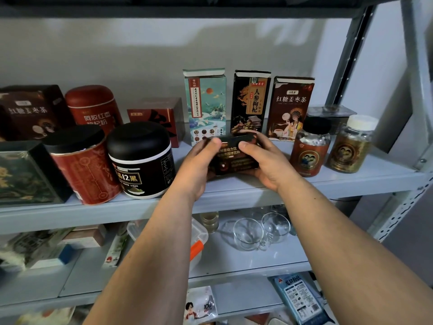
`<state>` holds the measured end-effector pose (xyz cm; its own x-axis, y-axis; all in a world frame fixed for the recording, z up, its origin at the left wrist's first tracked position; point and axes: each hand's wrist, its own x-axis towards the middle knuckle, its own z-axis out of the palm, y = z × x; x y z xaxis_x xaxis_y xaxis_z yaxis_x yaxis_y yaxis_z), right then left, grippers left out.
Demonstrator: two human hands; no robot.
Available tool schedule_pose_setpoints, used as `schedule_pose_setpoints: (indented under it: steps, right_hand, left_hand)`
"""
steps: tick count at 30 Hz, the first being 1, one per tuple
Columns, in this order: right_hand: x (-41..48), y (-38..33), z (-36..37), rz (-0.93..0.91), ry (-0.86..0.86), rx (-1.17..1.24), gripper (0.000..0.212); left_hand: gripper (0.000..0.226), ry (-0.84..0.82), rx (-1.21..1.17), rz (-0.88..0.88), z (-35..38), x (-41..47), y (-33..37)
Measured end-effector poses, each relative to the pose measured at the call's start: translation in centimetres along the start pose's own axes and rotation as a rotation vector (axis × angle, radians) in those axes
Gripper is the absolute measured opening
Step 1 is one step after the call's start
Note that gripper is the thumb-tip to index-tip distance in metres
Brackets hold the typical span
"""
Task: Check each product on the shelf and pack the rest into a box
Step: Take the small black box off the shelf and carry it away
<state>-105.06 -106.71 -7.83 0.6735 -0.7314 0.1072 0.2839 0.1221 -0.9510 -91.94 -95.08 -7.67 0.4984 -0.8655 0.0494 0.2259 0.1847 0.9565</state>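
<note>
left hand and right hand grip the ends of a small dark cardboard box with gold lettering, thumbs on top, over the front of the pale grey metal shelf. three tall printed cartons stand close behind it; a black-lidded tub sits left, an amber plastic jar right.
</note>
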Motion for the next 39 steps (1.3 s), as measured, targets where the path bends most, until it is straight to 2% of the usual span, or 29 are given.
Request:
schedule_pose_setpoints:
  steps: [3, 6, 8, 12, 14, 16, 18, 21, 23, 25, 27, 30, 35, 39]
  right_hand:
    - [-0.1, 0.0, 0.4, -0.005, 0.074, -0.003, 0.04]
    - [0.0, -0.1, 0.6, 0.005, 0.115, -0.008, 0.02]
    - [0.1, -0.1, 0.6, 0.013, 0.145, -0.023, 0.018]
    - [0.2, 0.3, 1.1, -0.021, 0.211, -0.113, 0.029]
    - [0.1, 0.5, 1.4, -0.051, 0.249, -0.194, 0.025]
    - [-0.1, 0.6, 1.2, -0.067, 0.258, -0.285, 0.033]
    - [-0.3, 0.8, 0.6, -0.094, 0.253, -0.318, 0.052]
    - [-2.5, -0.3, 0.8, -0.117, 0.248, -0.328, 0.068]
    - [-5.5, -1.1, 0.4, -0.129, 0.222, -0.334, 0.061]
    - [-9.2, -1.1, -0.8, -0.124, 0.191, -0.322, 0.046]
    - [-13.2, -0.4, -2.7, -0.071, 0.181, -0.287, 0.042]
    - [-19.6, 1.8, -6.0, 0.029, 0.179, -0.288, 0.05]
    - [-30.2, 4.5, -10.8, 0.157, 0.355, -0.207, 0.042]
    - [-39.2, 5.8, -13.9, 0.188, 0.501, -0.1, 0.031]
  left_hand:
    - [0.037, 0.043, 0.058, 0.051, 0.1, 0.3, -0.3]
    - [0.03, 0.083, 0.026, 0.052, 0.2, 0.4, -0.2]
    - [0.03, 0.079, 0.036, 0.064, 0.2, 0.5, -0.3]
    - [0.027, 0.096, 0.126, 0.107, 0.2, 0.6, -0.4]
    - [0.037, 0.099, 0.201, 0.144, -0.1, 0.4, -0.5]
    - [0.046, 0.101, 0.243, 0.165, -0.4, 0.3, -0.8]
    - [0.05, 0.095, 0.29, 0.163, -0.1, 0.0, -0.7]
    - [0.037, 0.083, 0.384, 0.196, 0.8, -1.9, 0.4]
    - [0.032, 0.085, 0.426, 0.237, 0.9, -4.0, 0.4]
    - [0.035, 0.025, 0.419, 0.244, 1.0, -7.0, -0.3]
    - [0.034, -0.09, 0.353, 0.184, 1.0, -9.8, -2.2]
    - [0.034, -0.194, 0.332, 0.073, 2.1, -13.9, -6.0]
    - [0.052, -0.319, 0.34, -0.156, 6.7, -19.2, -12.0]
    - [0.027, -0.426, 0.383, -0.345, 11.5, -23.6, -16.3]
